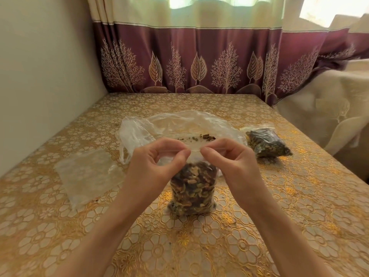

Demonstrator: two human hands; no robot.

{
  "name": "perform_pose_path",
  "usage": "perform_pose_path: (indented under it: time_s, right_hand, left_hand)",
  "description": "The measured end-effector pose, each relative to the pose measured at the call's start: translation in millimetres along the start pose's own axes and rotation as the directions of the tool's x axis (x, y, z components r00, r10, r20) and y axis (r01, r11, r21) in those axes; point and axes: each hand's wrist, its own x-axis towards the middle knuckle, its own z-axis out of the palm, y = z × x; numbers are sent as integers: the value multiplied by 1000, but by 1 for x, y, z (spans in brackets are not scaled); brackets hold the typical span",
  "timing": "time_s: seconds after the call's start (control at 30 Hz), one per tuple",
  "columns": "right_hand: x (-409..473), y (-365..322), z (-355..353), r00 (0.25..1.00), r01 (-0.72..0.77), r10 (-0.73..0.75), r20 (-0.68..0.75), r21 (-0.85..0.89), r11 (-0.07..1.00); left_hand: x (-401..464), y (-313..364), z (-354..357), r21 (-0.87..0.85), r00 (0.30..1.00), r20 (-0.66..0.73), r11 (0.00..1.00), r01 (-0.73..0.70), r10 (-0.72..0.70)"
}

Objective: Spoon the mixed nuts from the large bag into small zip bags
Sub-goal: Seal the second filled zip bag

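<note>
Hands, left point(157, 156) and right point(225, 156), pinch upright zip bag point(192, 188) top, likely sealing; big bag point(179, 126) behind nearly empty.

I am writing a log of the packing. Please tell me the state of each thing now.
Zip bag in hands: full of nuts, upright, top pinched.
Left hand: pinches bag top.
Right hand: pinches bag top.
Large bag: open, almost empty.
Second zip bag: filled, lying down.
Empty zip bags: flat.
</note>
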Motion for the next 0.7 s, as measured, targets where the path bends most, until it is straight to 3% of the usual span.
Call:
perform_pose_path:
  time_s: [0.37,0.7]
  right_hand:
    - [0,-5,0,996,25,-18,82,-77,997]
    - [-2,-3,5,997,83,-82,13,-140,987]
  left_hand:
    - [0,4,2,67,996,44,995,-75,72]
    - [0,2,5,129,998,-7,990,-59,61]
